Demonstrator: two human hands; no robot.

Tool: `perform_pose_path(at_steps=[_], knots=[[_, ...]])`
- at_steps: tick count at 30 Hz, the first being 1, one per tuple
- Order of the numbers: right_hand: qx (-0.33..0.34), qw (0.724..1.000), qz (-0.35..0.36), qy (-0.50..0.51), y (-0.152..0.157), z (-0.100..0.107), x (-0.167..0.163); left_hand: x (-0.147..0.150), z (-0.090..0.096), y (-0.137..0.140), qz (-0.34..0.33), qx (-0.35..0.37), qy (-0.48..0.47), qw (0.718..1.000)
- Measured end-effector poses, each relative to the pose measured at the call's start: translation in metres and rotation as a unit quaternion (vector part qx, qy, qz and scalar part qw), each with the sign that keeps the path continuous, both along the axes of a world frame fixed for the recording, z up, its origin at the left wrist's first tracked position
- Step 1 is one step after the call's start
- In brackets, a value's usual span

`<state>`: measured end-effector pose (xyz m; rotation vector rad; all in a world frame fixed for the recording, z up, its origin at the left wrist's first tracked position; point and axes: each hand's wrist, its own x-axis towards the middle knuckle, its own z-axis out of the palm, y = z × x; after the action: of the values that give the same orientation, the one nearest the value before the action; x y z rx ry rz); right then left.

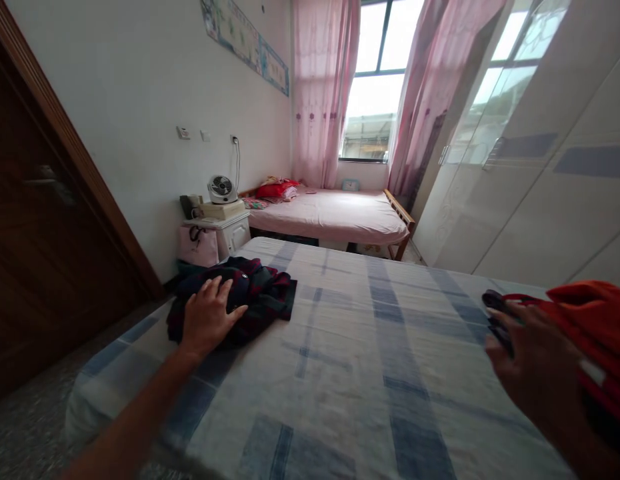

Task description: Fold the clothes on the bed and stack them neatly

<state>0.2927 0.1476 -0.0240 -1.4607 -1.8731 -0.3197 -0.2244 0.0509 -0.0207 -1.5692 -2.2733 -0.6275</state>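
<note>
My left hand [210,312] rests on a crumpled dark plaid garment [270,297] at the left side of the bed, its fingers spread. My right hand [535,357] is at the right side, beside a pile of red and orange clothes [597,313]. A dark, looped item [493,300] shows just past its fingertips; I cannot make out what it is. Blur smears the right fingers, so whether they grip it does not show. Both hands are over a bed sheet [335,373] with blue and white checks.
Beyond stands a second bed with a pink sheet [340,210] and folded red bedding [277,190]. A fan [223,189] sits on a white bedside cabinet [235,233], with a pink bag [199,245] beside it. A glossy wardrobe [515,193] lines the right; a wooden door [35,233] is left.
</note>
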Motion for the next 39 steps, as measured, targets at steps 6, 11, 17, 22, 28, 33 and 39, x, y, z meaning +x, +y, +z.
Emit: perform_pose_path(at_steps=[6,11,17,22,28,33,39], knots=[[-0.006,0.995,0.019,-0.094,0.009,-0.054,-0.027,-0.030,-0.006,-0.003,0.035,-0.002,-0.113,0.993],[-0.106,0.991,0.013,-0.082,0.007,-0.071,-0.021,-0.018,0.027,0.013,0.004,0.082,-0.190,0.978],[-0.140,0.988,0.012,-0.070,0.007,-0.068,-0.024,0.096,0.074,0.010,-0.205,0.125,-0.265,0.934],[-0.158,0.985,0.017,-0.064,0.001,-0.062,-0.027,0.196,0.059,-0.025,-0.626,-0.127,-0.168,0.751],[-0.177,0.983,0.027,-0.030,-0.004,-0.056,-0.030,0.199,0.025,-0.051,-0.583,-0.110,-0.181,0.784],[-0.191,0.975,0.080,0.078,-0.005,-0.049,-0.030,0.121,0.000,-0.053,-0.259,0.118,-0.171,0.943],[-0.214,0.949,0.147,0.177,-0.007,-0.011,-0.062,0.055,-0.042,-0.063,-0.199,0.019,-0.133,0.971]])
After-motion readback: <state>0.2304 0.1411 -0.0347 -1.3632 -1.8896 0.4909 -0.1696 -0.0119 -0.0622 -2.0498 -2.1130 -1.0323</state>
